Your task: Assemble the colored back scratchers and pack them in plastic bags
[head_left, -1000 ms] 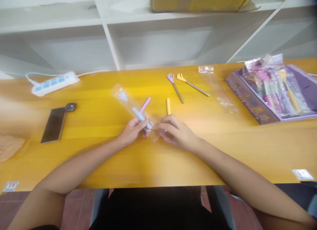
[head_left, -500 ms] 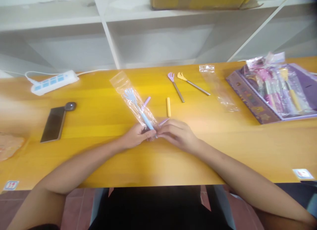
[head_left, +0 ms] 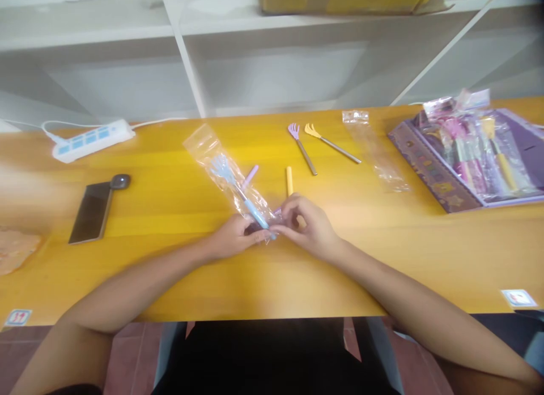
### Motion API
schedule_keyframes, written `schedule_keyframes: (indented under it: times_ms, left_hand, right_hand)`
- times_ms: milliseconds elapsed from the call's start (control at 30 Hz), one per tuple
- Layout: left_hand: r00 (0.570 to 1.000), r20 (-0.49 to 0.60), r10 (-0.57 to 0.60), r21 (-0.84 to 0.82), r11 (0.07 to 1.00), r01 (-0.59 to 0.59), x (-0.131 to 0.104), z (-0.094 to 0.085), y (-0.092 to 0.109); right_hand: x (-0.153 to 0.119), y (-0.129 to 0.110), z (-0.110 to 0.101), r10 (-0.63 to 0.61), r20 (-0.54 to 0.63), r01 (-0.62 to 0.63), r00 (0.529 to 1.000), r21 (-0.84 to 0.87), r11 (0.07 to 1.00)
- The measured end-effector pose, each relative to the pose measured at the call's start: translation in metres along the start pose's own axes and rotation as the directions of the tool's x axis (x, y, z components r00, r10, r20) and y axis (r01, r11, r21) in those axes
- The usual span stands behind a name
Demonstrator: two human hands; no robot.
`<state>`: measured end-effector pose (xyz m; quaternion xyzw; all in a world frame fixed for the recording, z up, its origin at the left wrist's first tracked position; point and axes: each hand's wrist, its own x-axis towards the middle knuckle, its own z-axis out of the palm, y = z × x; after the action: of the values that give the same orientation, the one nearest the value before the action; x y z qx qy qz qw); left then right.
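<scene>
A light-blue back scratcher lies slanted inside a clear plastic bag, its claw end pointing away from me. My left hand is closed round the bag and the handle's lower part, thumb on top. At the bag's near end, my right hand has its thumb and fingertips curled in a pinch on the plastic, by the handle's tip. Just behind lie a purple handle, partly under the bag, and a yellow handle. A bit of purple shows beside my right fingers, mostly hidden.
Farther back lie a purple claw on a metal rod and a yellow one. Right of them are a flat clear bag and a purple box with bagged scratchers. Leftward are a power strip, phone and mouse.
My right fingers have lifted and curled more at the bag's near end. The bagged scratcher has slid slightly toward me, its handle tip now nearer my right thumb.
</scene>
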<state>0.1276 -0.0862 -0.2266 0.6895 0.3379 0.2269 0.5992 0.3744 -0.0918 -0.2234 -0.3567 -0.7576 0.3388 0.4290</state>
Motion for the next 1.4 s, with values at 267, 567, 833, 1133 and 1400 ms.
schedule_keyframes:
  times_ms: [267, 567, 833, 1133, 1400]
  left_hand:
    - [0.992, -0.003, 0.129, 0.183, 0.975, -0.126, -0.001, -0.001, -0.003]
    - [0.976, 0.138, 0.172, 0.202, 0.959, -0.197, -0.001, -0.004, -0.003]
    - [0.968, 0.195, 0.155, 0.185, 0.964, -0.192, -0.002, -0.007, 0.000]
    - [0.980, 0.177, 0.095, 0.106, 0.988, -0.115, 0.000, -0.009, -0.006]
    - [0.965, 0.232, 0.119, -0.053, 0.993, -0.110, 0.001, -0.009, 0.000]
  right_hand:
    - [0.003, -0.005, -0.004, 0.139, 0.314, -0.152, 0.939, 0.018, 0.988]
    - [0.005, -0.005, -0.003, 0.033, 0.465, -0.184, 0.885, 0.283, 0.941]
    - [0.004, -0.001, -0.003, 0.010, 0.485, -0.185, 0.875, 0.313, 0.932]
    - [0.005, -0.003, -0.003, 0.067, 0.499, -0.287, 0.864, 0.380, 0.879]
    - [0.001, -0.006, -0.013, 0.096, 0.613, -0.372, 0.784, 0.340, 0.863]
